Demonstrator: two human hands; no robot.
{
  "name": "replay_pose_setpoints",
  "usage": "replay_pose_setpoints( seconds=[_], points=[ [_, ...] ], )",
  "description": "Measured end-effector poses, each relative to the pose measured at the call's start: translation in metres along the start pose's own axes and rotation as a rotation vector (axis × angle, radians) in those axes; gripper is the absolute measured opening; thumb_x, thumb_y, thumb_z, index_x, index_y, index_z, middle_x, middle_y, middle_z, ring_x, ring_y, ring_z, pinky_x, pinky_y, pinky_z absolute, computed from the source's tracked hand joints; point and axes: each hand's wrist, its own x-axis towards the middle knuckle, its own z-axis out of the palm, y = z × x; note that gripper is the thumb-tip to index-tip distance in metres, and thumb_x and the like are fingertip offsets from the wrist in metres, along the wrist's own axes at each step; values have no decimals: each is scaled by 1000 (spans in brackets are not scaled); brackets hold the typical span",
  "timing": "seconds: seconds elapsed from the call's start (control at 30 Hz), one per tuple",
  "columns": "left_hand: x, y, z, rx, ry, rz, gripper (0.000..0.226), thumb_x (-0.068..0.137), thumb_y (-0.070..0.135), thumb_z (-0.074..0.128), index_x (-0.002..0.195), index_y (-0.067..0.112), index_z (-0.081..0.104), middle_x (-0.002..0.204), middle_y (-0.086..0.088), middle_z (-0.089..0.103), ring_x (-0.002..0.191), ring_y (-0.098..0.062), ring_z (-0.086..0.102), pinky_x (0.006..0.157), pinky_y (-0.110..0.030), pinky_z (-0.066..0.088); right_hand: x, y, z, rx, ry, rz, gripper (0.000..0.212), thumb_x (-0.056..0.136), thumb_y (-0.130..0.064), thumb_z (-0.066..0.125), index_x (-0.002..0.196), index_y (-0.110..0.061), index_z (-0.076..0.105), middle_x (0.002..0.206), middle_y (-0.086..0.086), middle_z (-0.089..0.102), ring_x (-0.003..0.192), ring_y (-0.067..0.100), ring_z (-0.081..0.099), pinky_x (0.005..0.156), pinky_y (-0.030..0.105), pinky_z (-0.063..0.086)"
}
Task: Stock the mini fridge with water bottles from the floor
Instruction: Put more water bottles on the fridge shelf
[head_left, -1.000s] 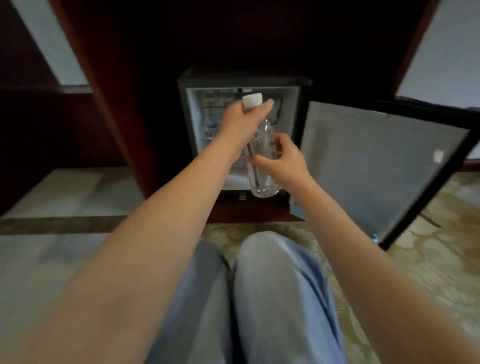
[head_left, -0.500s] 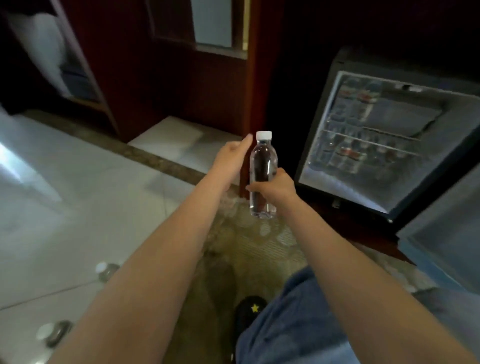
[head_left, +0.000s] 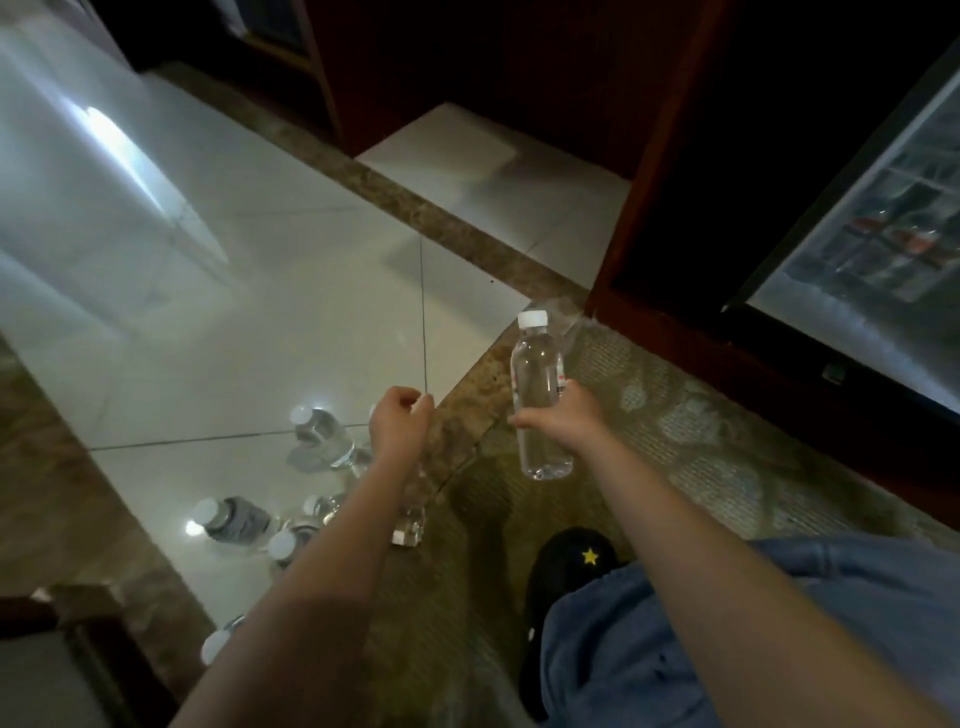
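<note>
You hold one water bottle (head_left: 537, 384) upright at centre frame, off the floor (head_left: 270, 312) and not yet in the fridge.

Your right hand (head_left: 563, 423) wraps its lower body, cap up, probably so it can stand straight on a shelf of the mini fridge (head_left: 878, 249), open at the right edge. Your left hand (head_left: 402, 428) hangs with fingers loosely curled, holding nothing, above the spare bottles (head_left: 236, 519) clustered at lower left, likely placed to take the next one.
</note>
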Motion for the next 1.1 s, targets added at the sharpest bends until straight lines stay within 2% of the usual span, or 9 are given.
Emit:
replay_pose_setpoints(
  seconds=[0.1, 0.2, 0.3, 0.37, 0.47, 0.6, 0.73, 0.9, 1.1],
  points=[
    [11, -26, -18, 125, 38, 36, 37, 89, 23, 62, 121, 5, 56, 121, -12, 58, 110, -26, 55, 87, -31, 43, 5, 8, 5, -32, -13, 14, 74, 71, -23, 81, 133, -10, 44, 129, 9, 54, 115, 29, 55, 85, 37, 48],
    [20, -45, -27, 208, 92, 17, 60, 83, 25, 71, 133, 6, 44, 134, -12, 46, 123, -29, 46, 101, -38, 39, 6, 15, 10, -35, -15, 44, 75, 70, -23, 82, 133, -11, 43, 130, 10, 53, 117, 30, 54, 93, 43, 49],
    [33, -59, -22, 145, 22, -95, 88, 74, 25, 80, 144, 9, 30, 145, -12, 40, 132, -32, 41, 108, -44, 36, 6, 20, 18, -52, -7, 44, 79, 66, -27, 84, 133, -12, 45, 129, 9, 55, 114, 29, 55, 93, 44, 50],
    [39, -65, -14, 78, -22, -172, 97, 70, 23, 82, 147, 10, 24, 147, -13, 38, 134, -33, 39, 109, -46, 35, 6, 23, 20, -74, -23, 42, 79, 66, -27, 84, 132, -13, 45, 128, 8, 56, 113, 28, 56, 92, 44, 51],
    [46, -70, -3, -37, -31, -253, 92, 73, 17, 80, 146, 8, 23, 144, -15, 40, 132, -34, 41, 107, -45, 37, 7, 28, 20, -115, -43, 42, 76, 69, -26, 82, 133, -13, 44, 129, 8, 55, 114, 28, 56, 84, 36, 49],
    [53, -76, 6, -67, -11, -257, 74, 75, 18, 77, 136, 7, 35, 134, -13, 50, 122, -31, 49, 93, -34, 41, 10, 34, 22, -113, -24, 49, 76, 70, -25, 83, 133, -13, 44, 129, 7, 54, 116, 27, 54, 81, 33, 45],
    [60, -82, 12, -86, 33, -248, 72, 75, 18, 78, 134, 8, 39, 134, -11, 52, 123, -31, 49, 101, -39, 40, 14, 41, 21, -99, -14, 44, 76, 69, -23, 84, 133, -13, 45, 129, 6, 54, 117, 27, 54, 83, 33, 45],
    [68, -84, 17, -45, 27, -252, 69, 72, 16, 80, 131, 10, 43, 131, -11, 54, 122, -32, 50, 104, -46, 42, 21, 46, 21, -113, 13, 53, 81, 65, -27, 85, 134, -14, 45, 129, 7, 56, 116, 27, 55, 89, 37, 49],
    [53, -82, 13, -7, 46, -169, 65, 71, 20, 80, 127, 9, 49, 126, -10, 59, 119, -30, 54, 99, -40, 42, 19, 41, 17, -87, 33, 49, 80, 67, -26, 84, 134, -13, 43, 130, 8, 54, 117, 28, 54, 90, 39, 48]
  ],
)
